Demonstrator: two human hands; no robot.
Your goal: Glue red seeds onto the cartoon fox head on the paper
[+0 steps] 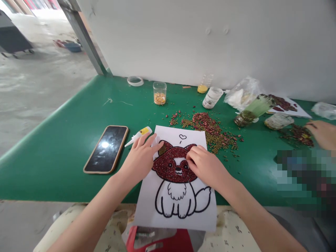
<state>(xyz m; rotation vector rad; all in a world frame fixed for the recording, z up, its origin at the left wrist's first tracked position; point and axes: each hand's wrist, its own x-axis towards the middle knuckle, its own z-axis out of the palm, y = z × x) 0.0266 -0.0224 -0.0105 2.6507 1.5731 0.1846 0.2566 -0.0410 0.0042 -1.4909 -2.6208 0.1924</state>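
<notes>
A white sheet [147,206] with a fox outline hangs over the table's front edge. Dark red beans cover the fox's head [173,154], and its left ear holds green ones; body and tail are bare paper. My left hand [140,155] lies with fingers spread over the sheet's left edge, beside the head. My right hand [201,161] has its fingers bent together at the right side of the head; whatever they hold is hidden. A white glue bottle [141,134] with a yellow label lies just beyond my left hand. Mixed red and green beans [210,129] are scattered behind the sheet.
A phone [106,149] lies at left on the green table [52,154]. Toward the back stand a cup of corn kernels [160,94], a white cup [212,98] and a plastic bag [243,94]. At right, another person's hand [322,133] touches a bean pile [299,135] near a green bottle [254,109].
</notes>
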